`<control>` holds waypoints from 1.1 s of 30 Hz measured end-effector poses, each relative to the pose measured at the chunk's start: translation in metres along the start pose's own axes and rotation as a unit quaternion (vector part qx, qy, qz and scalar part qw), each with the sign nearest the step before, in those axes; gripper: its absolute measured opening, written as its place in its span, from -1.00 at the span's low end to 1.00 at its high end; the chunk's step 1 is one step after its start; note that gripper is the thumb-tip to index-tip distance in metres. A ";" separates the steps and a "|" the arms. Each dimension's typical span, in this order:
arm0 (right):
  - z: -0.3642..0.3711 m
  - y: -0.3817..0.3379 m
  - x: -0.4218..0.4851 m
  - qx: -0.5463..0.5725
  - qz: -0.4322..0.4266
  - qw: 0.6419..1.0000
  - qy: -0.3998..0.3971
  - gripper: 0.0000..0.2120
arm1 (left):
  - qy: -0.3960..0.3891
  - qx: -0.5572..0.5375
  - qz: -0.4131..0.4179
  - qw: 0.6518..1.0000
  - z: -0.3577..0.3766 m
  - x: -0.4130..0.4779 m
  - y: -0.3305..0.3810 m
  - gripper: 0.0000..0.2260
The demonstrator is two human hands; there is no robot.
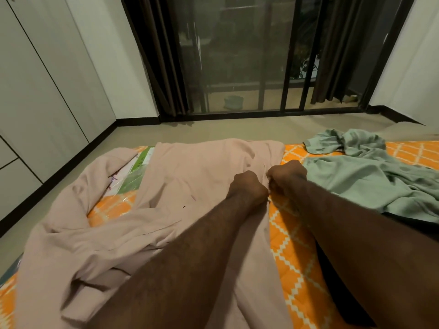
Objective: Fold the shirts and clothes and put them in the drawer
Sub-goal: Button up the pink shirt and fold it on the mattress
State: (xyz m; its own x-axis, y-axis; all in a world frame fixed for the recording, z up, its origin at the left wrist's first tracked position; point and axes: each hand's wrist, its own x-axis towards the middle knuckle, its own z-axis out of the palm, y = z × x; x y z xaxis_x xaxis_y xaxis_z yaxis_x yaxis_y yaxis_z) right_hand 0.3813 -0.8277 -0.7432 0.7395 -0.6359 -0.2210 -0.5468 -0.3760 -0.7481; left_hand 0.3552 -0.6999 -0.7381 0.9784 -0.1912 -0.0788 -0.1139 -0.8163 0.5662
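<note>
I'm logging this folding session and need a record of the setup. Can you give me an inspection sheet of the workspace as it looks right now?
Surface: orange mattress with a white diamond pattern, lying on a beige floor.
Job's things: pale pink cloth shirt spread out on the mattress; crumpled sage-green cloth shirt lying to its right.
Clutter: clear plastic wrap with green print, partly under the pink shirt.
Hands: left hand and right hand, both pinching the pink shirt's right edge, close together.
Cables: nothing seen.
Surroundings: pale wardrobe doors on the left; dark curtains and glass sliding door ahead.
</note>
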 end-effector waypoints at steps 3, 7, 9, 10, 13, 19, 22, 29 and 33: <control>0.001 -0.006 0.002 0.131 0.055 0.990 -0.015 -0.71 | -0.019 0.002 0.034 0.999 -0.006 0.002 0.005 -0.71; 0.005 -0.023 0.003 0.335 0.096 0.936 -0.052 -0.80 | 0.007 -0.034 0.068 0.997 -0.026 -0.002 0.006 -0.74; 0.010 -0.035 0.003 0.373 0.092 0.920 -0.078 -0.78 | 0.014 -0.041 0.085 0.995 -0.035 -0.003 0.001 -0.84; 0.013 -0.042 0.001 0.377 0.083 0.918 -0.093 -0.79 | 0.021 -0.050 0.091 0.994 -0.040 -0.003 -0.003 -0.89; 0.023 -0.067 -0.005 0.394 0.039 0.912 -0.113 -0.85 | 0.058 -0.118 0.078 0.988 -0.050 0.001 -0.015 -0.84; 0.062 -0.107 -0.015 0.259 -0.047 0.943 -0.201 -0.73 | 0.118 -0.182 -0.017 0.976 -0.061 0.003 -0.054 -0.78; 0.071 -0.098 -0.011 0.068 -0.165 0.963 -0.202 -0.66 | 0.102 -0.168 -0.074 0.978 -0.063 0.002 -0.081 -0.70; 0.079 -0.038 -0.016 -0.318 -0.300 0.892 -0.114 -0.45 | -0.048 -0.113 -0.029 0.992 -0.070 -0.015 -0.096 -0.33; 0.066 -0.020 -0.036 -0.340 -0.310 0.878 -0.137 -0.44 | -0.136 -0.034 0.015 0.990 -0.077 -0.044 -0.087 -0.31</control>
State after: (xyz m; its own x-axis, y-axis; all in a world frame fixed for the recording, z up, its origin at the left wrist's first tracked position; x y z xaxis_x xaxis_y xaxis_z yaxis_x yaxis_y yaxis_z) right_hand 0.3921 -0.7529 -0.7613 0.9932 -0.0169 -0.1156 -0.0459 -0.9664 -0.2529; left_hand 0.3350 -0.5784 -0.7203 0.8912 -0.3616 -0.2740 -0.1209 -0.7714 0.6248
